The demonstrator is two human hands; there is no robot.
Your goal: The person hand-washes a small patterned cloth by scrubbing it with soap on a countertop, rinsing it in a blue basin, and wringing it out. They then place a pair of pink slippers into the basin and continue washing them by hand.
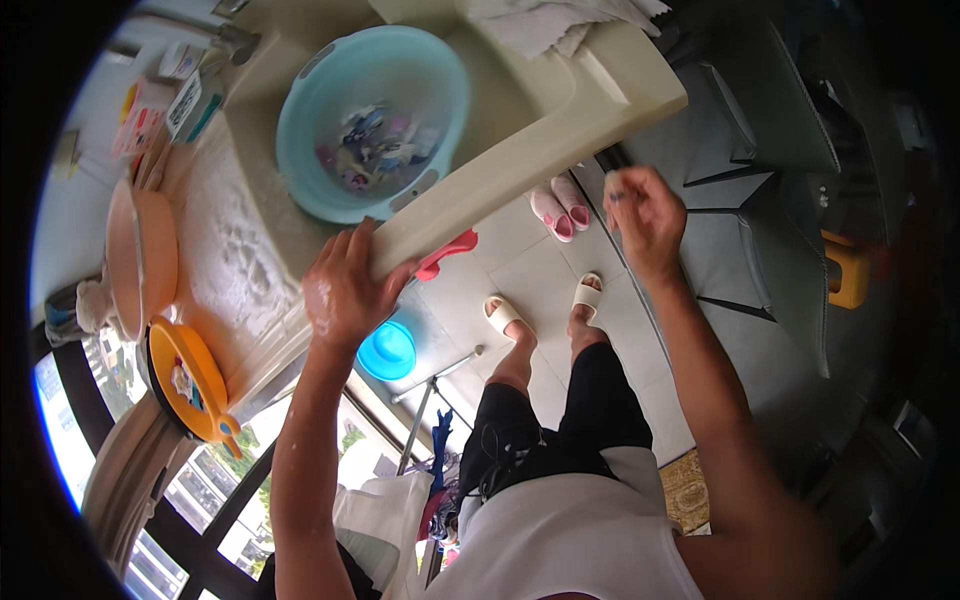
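My left hand [343,289], wet with some suds, grips the front rim of the beige sink [525,166], its thumb on the outer side. Inside the sink, a light blue plastic basin [300,161] sits tilted against the front wall. Several patterned cloth pieces [382,146] lie in cloudy water in that basin. To the right, past the sink's end, my right hand [646,217] is raised in the air with curled fingers. It is slightly blurred, with a small dark spot at a finger; whether it holds anything is unclear.
Suds cover the washboard ledge [240,247]. Beside it stand a peach basin [161,255] and an orange basin [196,352] with cloth inside. A blue bucket [387,352], a drying rack [420,405] and pink shoes [559,210] are on the floor. Grey chairs [787,247] stand at right.
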